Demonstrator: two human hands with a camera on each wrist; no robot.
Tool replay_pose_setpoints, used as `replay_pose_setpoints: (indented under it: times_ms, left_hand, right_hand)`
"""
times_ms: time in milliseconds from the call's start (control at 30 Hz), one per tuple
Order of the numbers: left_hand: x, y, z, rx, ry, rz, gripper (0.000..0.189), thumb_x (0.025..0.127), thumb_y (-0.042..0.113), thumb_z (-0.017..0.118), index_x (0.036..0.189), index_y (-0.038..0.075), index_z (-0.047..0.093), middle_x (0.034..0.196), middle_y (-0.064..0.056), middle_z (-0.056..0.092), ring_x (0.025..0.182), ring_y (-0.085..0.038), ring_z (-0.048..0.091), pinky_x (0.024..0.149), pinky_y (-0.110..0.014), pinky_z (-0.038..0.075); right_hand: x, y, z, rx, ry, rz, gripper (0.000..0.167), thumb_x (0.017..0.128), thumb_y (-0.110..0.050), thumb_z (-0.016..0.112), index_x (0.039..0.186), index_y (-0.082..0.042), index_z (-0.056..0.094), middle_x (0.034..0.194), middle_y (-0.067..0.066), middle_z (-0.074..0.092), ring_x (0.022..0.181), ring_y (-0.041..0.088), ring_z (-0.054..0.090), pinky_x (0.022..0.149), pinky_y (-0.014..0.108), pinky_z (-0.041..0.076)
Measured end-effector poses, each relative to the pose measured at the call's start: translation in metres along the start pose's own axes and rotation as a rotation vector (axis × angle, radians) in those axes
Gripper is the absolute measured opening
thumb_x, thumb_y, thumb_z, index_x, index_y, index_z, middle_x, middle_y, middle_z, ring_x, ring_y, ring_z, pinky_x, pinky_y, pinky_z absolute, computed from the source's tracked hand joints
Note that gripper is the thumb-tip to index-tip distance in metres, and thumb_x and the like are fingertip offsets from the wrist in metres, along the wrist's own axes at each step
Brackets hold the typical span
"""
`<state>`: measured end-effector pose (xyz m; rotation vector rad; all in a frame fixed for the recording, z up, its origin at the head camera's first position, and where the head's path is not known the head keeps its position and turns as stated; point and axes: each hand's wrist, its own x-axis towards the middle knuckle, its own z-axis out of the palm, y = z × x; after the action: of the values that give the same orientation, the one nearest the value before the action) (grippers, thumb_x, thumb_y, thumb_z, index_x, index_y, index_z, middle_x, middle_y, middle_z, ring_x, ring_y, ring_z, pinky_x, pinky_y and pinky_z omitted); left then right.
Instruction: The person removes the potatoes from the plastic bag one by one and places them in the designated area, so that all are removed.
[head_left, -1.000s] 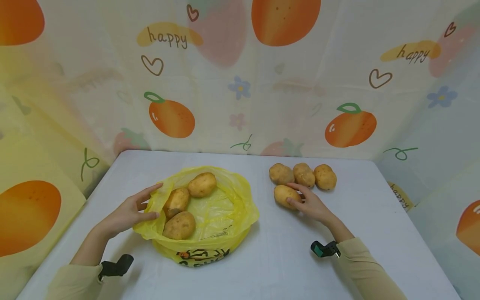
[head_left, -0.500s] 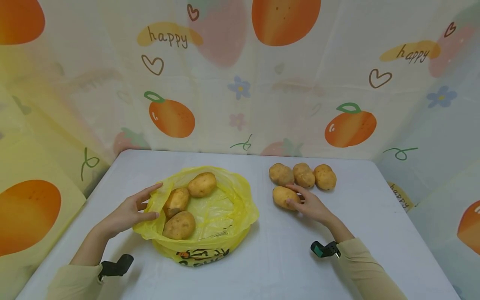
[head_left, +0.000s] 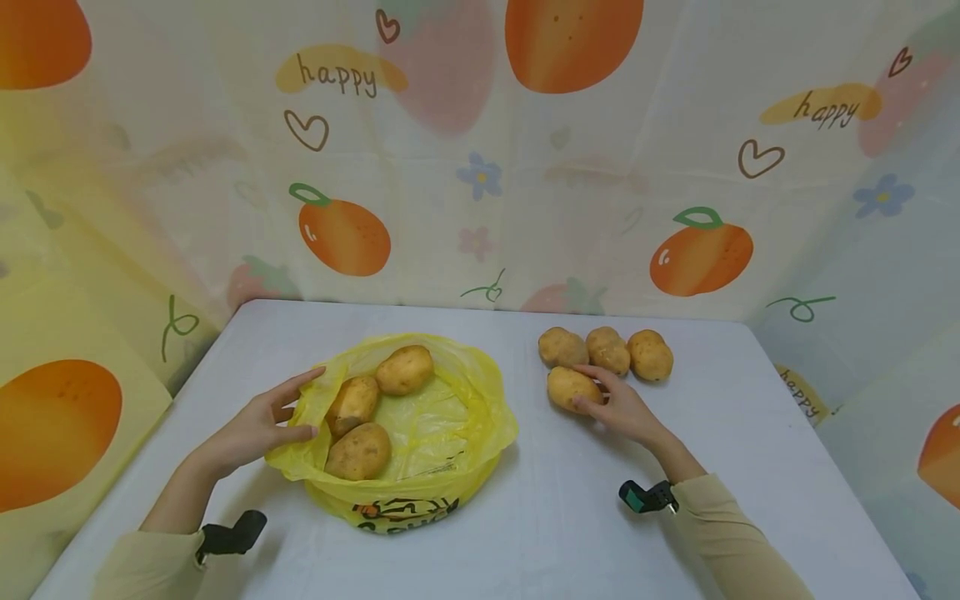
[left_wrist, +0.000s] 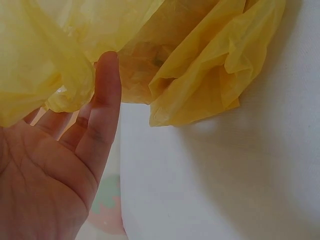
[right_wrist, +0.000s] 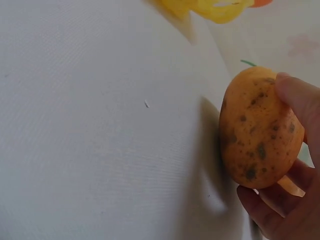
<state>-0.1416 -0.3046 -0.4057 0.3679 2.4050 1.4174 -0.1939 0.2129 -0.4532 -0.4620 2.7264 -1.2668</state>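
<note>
My right hand (head_left: 626,410) grips a potato (head_left: 572,390), thumb on the near side and fingers round the far side. In the right wrist view that potato (right_wrist: 260,130) shows dark spots and casts a shadow on the cloth; whether it touches the table is unclear. At the left, a yellow plastic bag (head_left: 480,417) stands with its mouth wide, several potatoes' room inside, and three potatoes (head_left: 358,451) lie within. My left hand (head_left: 247,425) rests against the bag's left rim, fingers extended and thumb apart. Yellow plastic (left_wrist: 75,90) partly covers those fingers.
Three more potatoes (head_left: 607,350) lie in a row just behind the gripped one. A white cloth (head_left: 555,525) covers the table. Behind it hangs a curtain (head_left: 570,192) printed with fruit and hearts.
The gripped potato dips slightly toward me, then shifts a little up and away with my right hand. My left hand and the bag stay still.
</note>
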Motion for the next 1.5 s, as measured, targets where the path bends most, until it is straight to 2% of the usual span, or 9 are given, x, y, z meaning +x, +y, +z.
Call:
replay_pose_setpoints:
  times_ms: [133, 233, 433, 600, 733, 967, 1500]
  left_hand:
    - [-0.0003, -0.0002, 0.0001, 0.004, 0.001, -0.005, 0.079, 0.084, 0.020, 0.068, 0.148, 0.024, 0.021, 0.151, -0.016, 0.019, 0.122, -0.048, 0.039, 0.078, -0.029, 0.050]
    - [-0.0006, -0.0006, -0.0001, 0.000, 0.002, -0.004, 0.080, 0.084, 0.020, 0.068, 0.148, 0.023, 0.021, 0.151, -0.016, 0.018, 0.122, -0.049, 0.038, 0.078, -0.028, 0.050]
    - [-0.0010, -0.0023, -0.0003, -0.014, -0.001, -0.001, 0.080, 0.083, 0.020, 0.068, 0.148, 0.024, 0.020, 0.151, -0.015, 0.017, 0.123, -0.048, 0.038, 0.076, -0.028, 0.050]
    - [-0.0011, -0.0021, -0.0003, -0.007, -0.001, -0.001, 0.080, 0.083, 0.020, 0.068, 0.148, 0.024, 0.020, 0.151, -0.015, 0.017, 0.122, -0.048, 0.038, 0.077, -0.028, 0.050]
    - [-0.0011, -0.0009, -0.0006, -0.002, 0.000, -0.003, 0.080, 0.083, 0.020, 0.068, 0.148, 0.023, 0.021, 0.151, -0.016, 0.017, 0.122, -0.048, 0.038, 0.078, -0.028, 0.050]
    - [-0.0015, 0.0014, -0.0011, -0.011, -0.002, -0.010, 0.080, 0.084, 0.019, 0.068, 0.148, 0.022, 0.020, 0.151, -0.016, 0.017, 0.123, -0.049, 0.038, 0.076, -0.028, 0.050]
    - [-0.0014, -0.0006, -0.0010, -0.024, -0.004, -0.019, 0.081, 0.083, 0.020, 0.068, 0.148, 0.023, 0.020, 0.151, -0.016, 0.016, 0.124, -0.048, 0.036, 0.077, -0.028, 0.050]
  right_hand:
    - [-0.0006, 0.0000, 0.0017, -0.002, 0.007, -0.054, 0.058, 0.085, -0.030, 0.067, 0.134, -0.010, 0.045, 0.134, 0.015, 0.046, 0.118, 0.031, 0.046, 0.093, 0.049, 0.040]
    - [-0.0014, 0.0002, 0.0024, -0.006, 0.007, -0.064, 0.058, 0.085, -0.029, 0.067, 0.134, -0.010, 0.044, 0.134, 0.014, 0.045, 0.118, 0.031, 0.046, 0.093, 0.049, 0.040]
    - [-0.0024, 0.0033, 0.0023, -0.019, -0.013, -0.052, 0.057, 0.087, -0.027, 0.065, 0.136, -0.009, 0.043, 0.135, 0.015, 0.044, 0.119, 0.032, 0.045, 0.094, 0.049, 0.040]
    - [-0.0050, 0.0032, 0.0010, -0.015, -0.044, -0.022, 0.059, 0.088, -0.030, 0.062, 0.138, -0.008, 0.039, 0.137, 0.018, 0.042, 0.115, 0.036, 0.048, 0.090, 0.048, 0.044]
    - [-0.0070, 0.0020, -0.0003, -0.013, -0.060, 0.027, 0.060, 0.088, -0.033, 0.062, 0.139, -0.012, 0.039, 0.138, 0.016, 0.042, 0.113, 0.036, 0.050, 0.089, 0.045, 0.045]
    - [-0.0077, 0.0028, -0.0006, 0.000, -0.083, 0.032, 0.060, 0.088, -0.037, 0.061, 0.139, -0.014, 0.039, 0.137, 0.015, 0.043, 0.112, 0.035, 0.050, 0.087, 0.044, 0.046]
    - [-0.0034, 0.0059, 0.0052, -0.017, 0.036, -0.046, 0.059, 0.085, -0.030, 0.067, 0.134, -0.008, 0.044, 0.134, 0.015, 0.045, 0.119, 0.030, 0.045, 0.092, 0.047, 0.042]
